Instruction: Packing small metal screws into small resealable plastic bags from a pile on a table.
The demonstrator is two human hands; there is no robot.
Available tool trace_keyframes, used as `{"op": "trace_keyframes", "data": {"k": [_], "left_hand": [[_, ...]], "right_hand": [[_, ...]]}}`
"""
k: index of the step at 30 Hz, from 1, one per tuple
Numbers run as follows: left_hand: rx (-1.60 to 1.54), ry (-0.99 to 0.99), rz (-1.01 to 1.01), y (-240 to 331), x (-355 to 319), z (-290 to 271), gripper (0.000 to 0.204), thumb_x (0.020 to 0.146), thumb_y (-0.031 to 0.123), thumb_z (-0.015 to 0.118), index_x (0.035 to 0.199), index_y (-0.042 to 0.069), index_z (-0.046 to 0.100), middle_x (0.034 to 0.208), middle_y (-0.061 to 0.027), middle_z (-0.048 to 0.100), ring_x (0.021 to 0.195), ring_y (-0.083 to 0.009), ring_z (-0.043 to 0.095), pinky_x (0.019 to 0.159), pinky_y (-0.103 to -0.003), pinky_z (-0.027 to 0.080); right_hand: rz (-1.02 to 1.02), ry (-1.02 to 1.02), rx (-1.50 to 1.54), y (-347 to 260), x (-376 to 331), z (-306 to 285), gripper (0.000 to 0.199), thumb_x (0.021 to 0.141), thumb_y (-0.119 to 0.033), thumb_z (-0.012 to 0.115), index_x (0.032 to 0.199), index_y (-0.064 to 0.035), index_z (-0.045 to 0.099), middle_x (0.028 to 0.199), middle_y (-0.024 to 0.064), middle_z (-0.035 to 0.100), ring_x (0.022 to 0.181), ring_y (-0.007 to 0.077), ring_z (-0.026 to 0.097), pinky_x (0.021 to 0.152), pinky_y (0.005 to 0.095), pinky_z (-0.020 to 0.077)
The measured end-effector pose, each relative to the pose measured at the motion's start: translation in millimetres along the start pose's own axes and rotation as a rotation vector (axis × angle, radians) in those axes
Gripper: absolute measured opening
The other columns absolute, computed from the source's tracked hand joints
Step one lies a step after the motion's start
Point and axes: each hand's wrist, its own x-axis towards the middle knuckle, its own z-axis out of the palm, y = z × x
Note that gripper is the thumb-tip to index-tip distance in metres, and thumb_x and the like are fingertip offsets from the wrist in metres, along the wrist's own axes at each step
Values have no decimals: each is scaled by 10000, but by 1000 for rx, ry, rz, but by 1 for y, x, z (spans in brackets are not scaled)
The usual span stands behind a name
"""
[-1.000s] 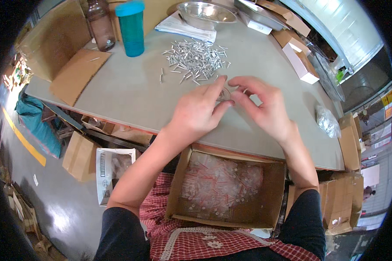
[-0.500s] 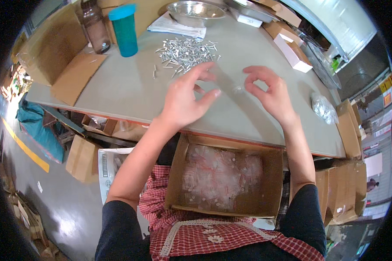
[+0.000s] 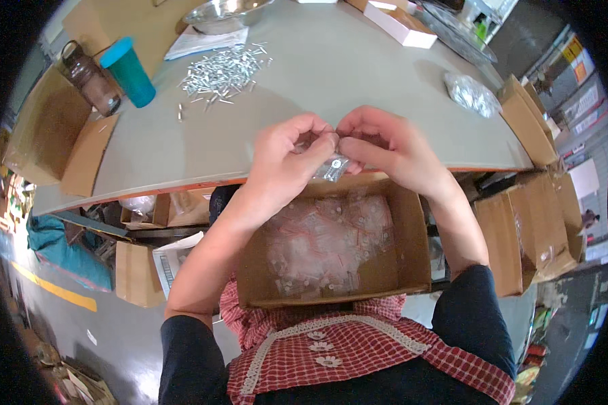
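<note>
Between my hands, just above the table's front edge, is a small clear plastic bag (image 3: 331,167) with something small and whitish in it. My left hand (image 3: 294,152) pinches the bag's upper edge, thumb against fingers. My right hand (image 3: 388,148) is closed on the same edge, its fingertips meeting those of the left. Below them an open cardboard box (image 3: 412,260) rests at my lap, holding many small clear bags (image 3: 324,246) with reddish strips and small pale pieces. A heap of silvery screw-like metal pieces (image 3: 221,73) lies on the table, left of and beyond my hands.
On the grey table (image 3: 304,74) stand a teal cup (image 3: 130,74), a dark bottle (image 3: 91,81) and a metal bowl (image 3: 228,15). A bulging clear bag (image 3: 471,94) lies at the right. Cardboard boxes (image 3: 534,226) stand beside me on the right, another (image 3: 138,273) at lower left.
My hands have come together and nearer to me, and now hold the small bag between them. The whole view has shifted, so the table items appear further left and higher.
</note>
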Motion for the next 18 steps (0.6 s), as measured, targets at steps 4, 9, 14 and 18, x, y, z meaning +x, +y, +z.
{"op": "trace_keyframes", "data": {"k": [4, 9, 14, 18], "left_hand": [[-118, -70, -81, -2, -4, 16, 135, 979, 166, 678, 957, 33, 674, 817, 10, 656, 710, -64, 583, 611, -231, 448], [-277, -195, -127, -3, -1, 40, 114, 968, 123, 672, 939, 12, 676, 786, -2, 661, 667, -61, 576, 599, -236, 452], [7, -398, -417, -13, 6, 67, 216, 992, 218, 662, 946, 9, 687, 792, -53, 700, 682, -137, 650, 597, -293, 522], [763, -628, -175, -66, -15, 87, 407, 945, 300, 710, 1105, -66, 632, 865, -210, 726, 801, -346, 729, 690, -422, 583]], "right_hand": [[39, -89, 138, 22, -14, -7, 150, 1000, -141, 654, 1057, -3, 646, 869, 21, 663, 781, 82, 628, 712, 238, 514], [68, -51, 424, 37, -46, -13, 184, 995, -205, 654, 946, -27, 658, 765, 2, 610, 649, 74, 558, 576, 226, 428], [81, 219, 520, 71, -105, -35, 173, 993, -181, 636, 893, -39, 637, 709, -2, 569, 585, 90, 515, 543, 242, 378], [-246, 1087, 354, 102, -171, -80, 122, 1007, -145, 619, 1001, -29, 656, 793, 44, 646, 710, 126, 607, 685, 250, 471]]}}
